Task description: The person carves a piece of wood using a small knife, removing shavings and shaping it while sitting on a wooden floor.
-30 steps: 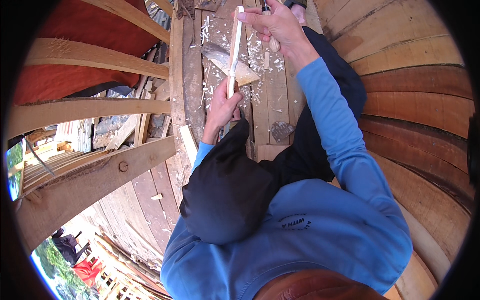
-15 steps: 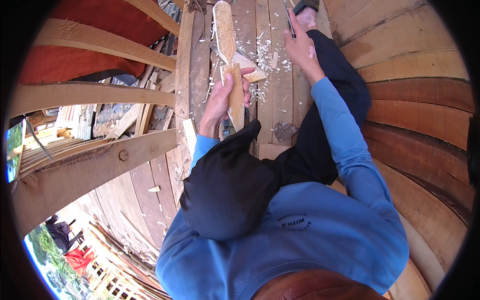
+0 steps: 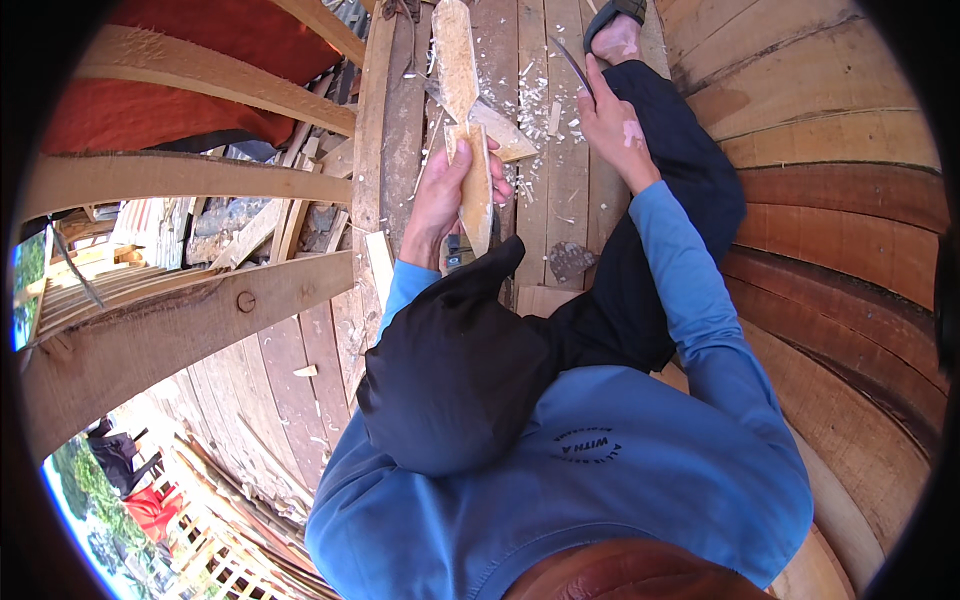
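A paddle-shaped piece of pale wood [image 3: 457, 70] stretches away from me, its broad blade at the far end and a narrowed neck above my grip. My left hand [image 3: 440, 192] is wrapped round its thicker near end, thumb on top. Off to the right, my right hand [image 3: 617, 133] holds a thin-bladed knife [image 3: 570, 62], index finger along it. The knife is apart from the wood and its handle is mostly hidden in the fingers. Under the paddle-shaped piece lies a flat, pointed wooden offcut [image 3: 505, 137] on the floorboards.
Pale shavings [image 3: 535, 90] litter the plank floor [image 3: 568, 190]. Wooden beams [image 3: 190, 180] run along the left, with a red sheet [image 3: 190, 105] behind them. A wall of stacked boards [image 3: 830, 185] rises on the right, beside my bent leg [image 3: 690, 150] and sandalled foot [image 3: 615, 38].
My right hand has moved slightly right and nearer, and the knife now slants more to the left. The wooden piece in my left hand has shifted and turned a little.
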The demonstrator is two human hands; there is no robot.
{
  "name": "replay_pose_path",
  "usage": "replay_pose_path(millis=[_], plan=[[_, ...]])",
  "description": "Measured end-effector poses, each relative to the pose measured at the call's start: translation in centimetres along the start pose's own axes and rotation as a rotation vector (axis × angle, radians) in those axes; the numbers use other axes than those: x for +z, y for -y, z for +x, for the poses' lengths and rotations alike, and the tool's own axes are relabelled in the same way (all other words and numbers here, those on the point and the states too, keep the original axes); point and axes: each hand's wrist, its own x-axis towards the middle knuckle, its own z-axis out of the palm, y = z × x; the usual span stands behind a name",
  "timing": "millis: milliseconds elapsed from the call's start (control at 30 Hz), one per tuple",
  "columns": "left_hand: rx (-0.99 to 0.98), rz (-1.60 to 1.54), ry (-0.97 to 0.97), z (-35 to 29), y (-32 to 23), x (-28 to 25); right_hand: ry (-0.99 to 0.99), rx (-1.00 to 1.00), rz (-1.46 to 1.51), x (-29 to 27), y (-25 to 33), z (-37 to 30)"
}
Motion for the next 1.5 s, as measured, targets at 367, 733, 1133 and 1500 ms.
replay_pose_path(millis=[367,733,1133,1500], plan=[[-0.051,-0.031,0.015,-0.5,-0.8,-0.1,0.073,-0.058,-0.026,-1.2,0.1,-0.2],[-0.007,-0.136,-0.038,0.2,0.5,-0.8,0.104,-0.122,0.056,-1.7,1.9,-0.9],[0.041,-0.052,-0.028,0.6,1.1,-1.6,0.066,-0.512,0.08,-1.0,7.9,-1.8],[-0.05,0.379,-0.304,-0.1,-1.0,0.0,0.041,-0.489,0.076,1.5,8.7,-1.9]])
